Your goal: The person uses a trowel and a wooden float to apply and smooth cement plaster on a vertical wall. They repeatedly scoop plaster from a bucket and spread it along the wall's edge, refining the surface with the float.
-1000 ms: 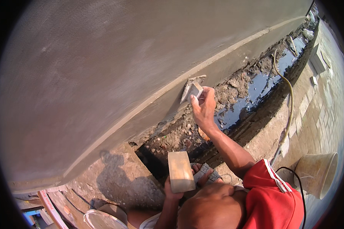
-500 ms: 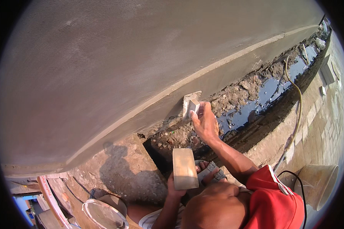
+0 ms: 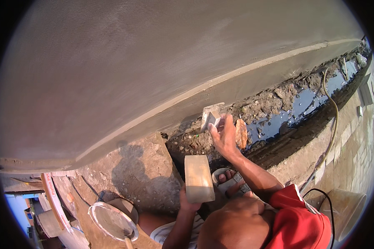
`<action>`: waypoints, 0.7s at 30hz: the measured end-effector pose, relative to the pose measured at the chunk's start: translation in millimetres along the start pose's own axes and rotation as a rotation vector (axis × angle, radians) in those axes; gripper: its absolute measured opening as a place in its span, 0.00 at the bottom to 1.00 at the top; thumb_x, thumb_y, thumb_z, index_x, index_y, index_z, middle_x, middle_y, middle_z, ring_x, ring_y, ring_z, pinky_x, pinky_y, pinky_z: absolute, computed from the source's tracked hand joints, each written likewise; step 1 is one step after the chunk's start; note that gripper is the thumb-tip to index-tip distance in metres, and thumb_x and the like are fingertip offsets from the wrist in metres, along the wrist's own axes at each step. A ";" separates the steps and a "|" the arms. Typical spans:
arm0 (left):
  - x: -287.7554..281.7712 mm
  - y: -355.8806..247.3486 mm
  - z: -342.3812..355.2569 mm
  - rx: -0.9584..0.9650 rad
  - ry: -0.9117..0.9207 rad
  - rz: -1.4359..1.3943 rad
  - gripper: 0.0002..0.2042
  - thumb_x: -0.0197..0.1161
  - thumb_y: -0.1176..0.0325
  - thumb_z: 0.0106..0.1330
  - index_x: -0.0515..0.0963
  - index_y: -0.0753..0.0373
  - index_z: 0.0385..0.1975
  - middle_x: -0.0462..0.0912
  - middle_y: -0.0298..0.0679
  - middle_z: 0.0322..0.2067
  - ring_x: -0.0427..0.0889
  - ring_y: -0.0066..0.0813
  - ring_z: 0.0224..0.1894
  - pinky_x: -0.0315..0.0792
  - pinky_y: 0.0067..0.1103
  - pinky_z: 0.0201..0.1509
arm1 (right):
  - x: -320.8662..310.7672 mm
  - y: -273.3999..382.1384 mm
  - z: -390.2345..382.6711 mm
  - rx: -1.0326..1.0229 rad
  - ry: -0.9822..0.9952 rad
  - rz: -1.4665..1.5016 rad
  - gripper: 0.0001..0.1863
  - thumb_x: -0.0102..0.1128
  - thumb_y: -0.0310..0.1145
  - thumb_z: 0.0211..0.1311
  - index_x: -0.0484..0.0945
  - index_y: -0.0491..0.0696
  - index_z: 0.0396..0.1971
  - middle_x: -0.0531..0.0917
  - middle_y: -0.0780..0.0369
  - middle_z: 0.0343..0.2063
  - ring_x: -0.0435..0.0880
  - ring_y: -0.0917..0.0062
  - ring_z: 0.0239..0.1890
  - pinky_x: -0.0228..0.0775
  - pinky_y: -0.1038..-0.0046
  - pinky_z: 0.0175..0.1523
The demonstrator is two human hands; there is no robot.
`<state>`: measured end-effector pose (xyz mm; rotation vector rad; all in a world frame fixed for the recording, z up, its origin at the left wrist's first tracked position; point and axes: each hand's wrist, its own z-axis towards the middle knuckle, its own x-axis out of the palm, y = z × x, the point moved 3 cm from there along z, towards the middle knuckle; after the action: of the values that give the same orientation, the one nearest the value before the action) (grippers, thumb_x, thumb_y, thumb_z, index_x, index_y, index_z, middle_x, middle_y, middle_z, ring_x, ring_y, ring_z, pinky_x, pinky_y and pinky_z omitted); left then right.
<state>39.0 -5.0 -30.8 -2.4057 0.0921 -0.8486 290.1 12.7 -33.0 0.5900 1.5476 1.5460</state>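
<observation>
The right hand (image 3: 225, 135) grips a hand float (image 3: 206, 120) by its squared, block-like handle, thumb on the near side and fingers curled around the far side. The float's flat plate is crusted with pale, dried-looking residue and sits at the lower edge of a plastered wall (image 3: 133, 62); whether it presses on the surface I cannot tell. The left hand (image 3: 189, 203) grasps the near end of a smooth rectangular block (image 3: 199, 178), tan with a sunlit patch, held well apart from the float.

The wall is grey-brown and finely grained, crossed by a paler raised ridge (image 3: 187, 96) above the float. Along its foot lie crumbly, stony soil (image 3: 270, 99) and a strip of dark, glossy water (image 3: 305, 103). A rough orange-brown chunk (image 3: 241, 133) lies just beside the right hand. A bendy hose (image 3: 335, 124) curves across the far bank toward rectangular pavers (image 3: 353, 137). At lower left, a round bucket (image 3: 93, 211) with a whitish rim has grey material inside.

Compared with a second ago, the float is lower on the wall, farther below the ridge, and the orange-brown chunk, then mostly covered by the right arm, shows more fully. The block stays in the left hand. A wooden handle (image 3: 129, 242) now shows at the bucket's rim.
</observation>
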 end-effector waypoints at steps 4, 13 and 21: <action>-12.2 -19.4 -26.2 0.064 0.069 -0.072 0.22 0.40 0.57 0.67 0.68 0.64 0.54 0.76 0.44 0.48 0.78 0.42 0.47 0.73 0.37 0.52 | -11.9 59.5 24.0 -0.088 -0.152 0.294 0.18 0.59 0.27 0.56 0.62 0.39 0.41 0.77 0.55 0.28 0.79 0.75 0.28 0.72 0.73 0.33; -49.3 -5.2 -28.1 -0.046 0.098 -0.611 0.23 0.42 0.54 0.65 0.71 0.63 0.52 0.78 0.42 0.45 0.79 0.41 0.46 0.74 0.36 0.50 | 20.2 -18.7 -40.4 -0.029 0.193 -0.027 0.19 0.58 0.27 0.55 0.61 0.41 0.43 0.74 0.55 0.26 0.76 0.71 0.26 0.69 0.69 0.34; -50.7 -1.6 -31.8 -0.038 0.022 -0.473 0.21 0.39 0.57 0.67 0.71 0.63 0.50 0.79 0.41 0.43 0.80 0.39 0.44 0.75 0.33 0.47 | -57.6 -22.0 -15.3 0.605 0.157 1.006 0.15 0.44 0.30 0.64 0.69 0.44 0.49 0.79 0.64 0.35 0.78 0.82 0.31 0.71 0.78 0.34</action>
<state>-20.4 -7.1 -38.0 -2.4914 -0.4739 -1.0850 313.2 -45.7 -42.7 1.8358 1.9819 1.8063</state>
